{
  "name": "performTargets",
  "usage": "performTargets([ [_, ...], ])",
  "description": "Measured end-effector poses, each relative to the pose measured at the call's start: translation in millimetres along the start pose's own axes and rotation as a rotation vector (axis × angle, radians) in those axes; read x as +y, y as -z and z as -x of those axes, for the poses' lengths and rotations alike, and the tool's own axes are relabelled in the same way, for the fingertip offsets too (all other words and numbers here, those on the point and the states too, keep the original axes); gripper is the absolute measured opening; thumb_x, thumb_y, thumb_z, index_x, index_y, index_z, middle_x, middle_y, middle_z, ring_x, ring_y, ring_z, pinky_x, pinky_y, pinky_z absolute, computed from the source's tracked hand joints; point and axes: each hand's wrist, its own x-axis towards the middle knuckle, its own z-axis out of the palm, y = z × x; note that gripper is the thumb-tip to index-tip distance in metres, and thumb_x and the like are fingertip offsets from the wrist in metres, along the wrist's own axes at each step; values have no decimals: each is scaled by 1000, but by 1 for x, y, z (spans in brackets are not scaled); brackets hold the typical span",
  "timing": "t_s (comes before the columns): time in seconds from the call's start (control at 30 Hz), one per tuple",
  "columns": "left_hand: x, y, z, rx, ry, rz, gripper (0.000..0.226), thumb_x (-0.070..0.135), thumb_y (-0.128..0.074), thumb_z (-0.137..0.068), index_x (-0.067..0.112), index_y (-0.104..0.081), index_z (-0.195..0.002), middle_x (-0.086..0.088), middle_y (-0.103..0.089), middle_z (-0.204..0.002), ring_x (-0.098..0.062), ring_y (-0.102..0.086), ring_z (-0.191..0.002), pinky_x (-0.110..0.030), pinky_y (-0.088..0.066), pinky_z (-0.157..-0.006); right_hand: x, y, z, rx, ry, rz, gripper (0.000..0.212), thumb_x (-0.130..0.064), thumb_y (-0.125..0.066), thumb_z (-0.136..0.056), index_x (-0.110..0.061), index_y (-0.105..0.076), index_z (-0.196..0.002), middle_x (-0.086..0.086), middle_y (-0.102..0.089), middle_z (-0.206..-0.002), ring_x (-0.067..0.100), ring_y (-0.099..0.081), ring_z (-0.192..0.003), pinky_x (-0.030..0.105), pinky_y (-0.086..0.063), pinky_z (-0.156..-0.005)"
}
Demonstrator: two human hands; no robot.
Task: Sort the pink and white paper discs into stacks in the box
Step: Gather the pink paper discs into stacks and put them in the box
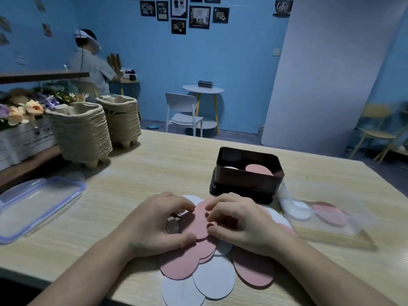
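A loose pile of pink discs (pixel 181 263) and white discs (pixel 214 279) lies on the wooden table near its front edge. Both hands sit on top of the pile. My left hand (pixel 159 221) and my right hand (pixel 238 219) each pinch the edge of one pink disc (pixel 199 219) between thumb and curled fingers. Behind them stands a dark rectangular box (pixel 247 182); inside it a pink stack (pixel 259 170) lies to the right and a white stack (pixel 230 168) to the left.
A clear plastic container (pixel 326 219) with a white and a pink disc lies to the right. A clear lid (pixel 35 206) lies at the left. Two stacks of pulp trays (pixel 84 133) and a flower box (pixel 22 129) stand at the back left. Another person sits far behind.
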Motion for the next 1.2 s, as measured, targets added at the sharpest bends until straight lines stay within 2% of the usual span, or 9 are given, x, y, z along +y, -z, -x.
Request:
performTargets([
  [0.17,0,1,1,-17,10,6,52,61,-81,-75,32,-67,-116,17,-68,-101,-4,-63,-97,-37,-54,-84,-5,1,-3,-101,-54,72,32,-58,-73,-87,-31,-68,-103,-13,-61,-140,1,-51,-128,20,-43,-102],
  [0.4,-5,1,5,-30,40,62,53,57,-84,-74,31,-67,-118,18,-68,-104,-3,-64,-100,-38,-56,-86,-9,1,-6,-118,-24,90,29,-52,-77,-87,-26,-67,-93,-18,-66,-121,-10,-51,-101,11,-39,-87],
  [0.63,-10,8,11,6,96,124,46,57,-77,-78,34,-68,-118,20,-69,-114,-4,-65,-113,-40,-55,-97,-9,8,-3,-91,-38,164,35,-60,-70,-86,-26,-61,-84,-9,-64,-91,11,-58,-95,36,-52,-82],
  [0.73,-11,10,12,-32,89,121,45,53,-80,-77,34,-68,-117,19,-69,-112,-8,-66,-112,-41,-56,-94,-11,8,-4,-108,-79,131,42,-66,-70,-80,-26,-58,-85,-9,-68,-102,12,-58,-98,36,-51,-84],
  [0.87,-7,4,9,-68,51,75,42,51,-83,-77,36,-67,-113,21,-67,-107,-6,-64,-106,-36,-54,-89,-11,1,-9,-103,-71,96,28,-53,-72,-83,-33,-52,-82,-11,-72,-112,9,-60,-103,36,-51,-88],
  [0.97,-6,0,6,-43,59,105,42,49,-83,-77,34,-68,-113,19,-68,-106,-7,-65,-107,-37,-55,-90,-12,1,-9,-86,-88,62,31,-49,-78,-81,-25,-57,-83,-5,-66,-131,4,-56,-126,23,-48,-95],
  [1.0,-6,-1,5,-37,62,118,41,47,-83,-77,33,-68,-113,17,-68,-106,-8,-65,-107,-39,-56,-90,-13,1,-10,-87,-96,64,34,-51,-77,-81,-24,-56,-83,-2,-67,-130,7,-57,-125,23,-47,-94],
  [1.1,-7,-2,6,-22,66,137,38,45,-82,-78,35,-68,-112,15,-69,-106,-11,-67,-106,-41,-56,-89,-12,0,-11,-90,-110,82,33,-49,-76,-83,-25,-53,-81,-3,-69,-102,14,-57,-97,32,-47,-84],
  [1.2,-7,-3,7,4,69,153,38,45,-81,-78,34,-68,-112,15,-70,-106,-12,-67,-106,-40,-56,-90,-13,0,-10,-64,-114,61,32,-46,-78,-81,-30,-50,-82,-6,-69,-106,11,-58,-103,30,-47,-88],
])
